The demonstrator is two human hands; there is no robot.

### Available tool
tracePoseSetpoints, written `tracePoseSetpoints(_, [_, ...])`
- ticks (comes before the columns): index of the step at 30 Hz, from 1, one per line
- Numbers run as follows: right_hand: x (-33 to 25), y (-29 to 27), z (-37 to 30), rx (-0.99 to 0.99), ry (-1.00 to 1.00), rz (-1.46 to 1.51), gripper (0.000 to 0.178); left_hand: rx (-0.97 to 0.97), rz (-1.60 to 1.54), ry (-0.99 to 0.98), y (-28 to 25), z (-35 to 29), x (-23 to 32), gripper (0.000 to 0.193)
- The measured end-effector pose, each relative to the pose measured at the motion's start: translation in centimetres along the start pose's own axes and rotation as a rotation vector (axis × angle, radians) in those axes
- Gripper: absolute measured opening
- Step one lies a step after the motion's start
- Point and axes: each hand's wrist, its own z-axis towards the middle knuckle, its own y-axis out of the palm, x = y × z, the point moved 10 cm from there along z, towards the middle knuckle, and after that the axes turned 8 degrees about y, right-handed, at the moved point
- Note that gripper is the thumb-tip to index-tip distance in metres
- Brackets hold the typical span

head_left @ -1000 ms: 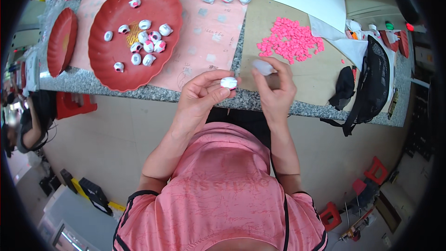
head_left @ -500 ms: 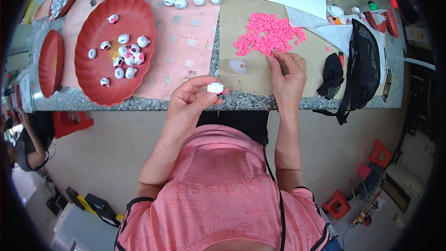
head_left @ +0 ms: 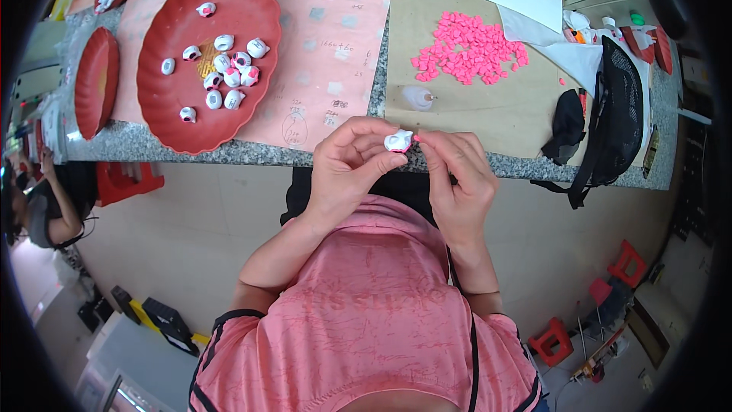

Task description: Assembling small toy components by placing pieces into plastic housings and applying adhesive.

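our right hand (head_left: 467,183) pinches a tiny bright pink lump (head_left: 416,138), just right of the small rounded white-and-pink piece (head_left: 398,140), maybe clay, that our left hand (head_left: 347,172) grips, its long way about side to side. our fingers hide its left end, and we can't tell if the two touch. past them, a cloudy plastic bottle (head_left: 416,98) rests on flat brown paper (head_left: 496,118).

You're in a workshop: bench (head_left: 518,167) at twelve o'clock, tray (head_left: 238,11) of small parts (head_left: 232,76) at ten, heaped pink pieces (head_left: 471,49) at one, another person (head_left: 64,215) at nine.
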Motion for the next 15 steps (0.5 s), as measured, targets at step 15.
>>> tracePoseSetpoints(15, [3.8,1.2,-0.1,-0.151,0.367,0.290,0.018,-0.035,0.076,0.036,-0.4,-0.4,0.1,0.021])
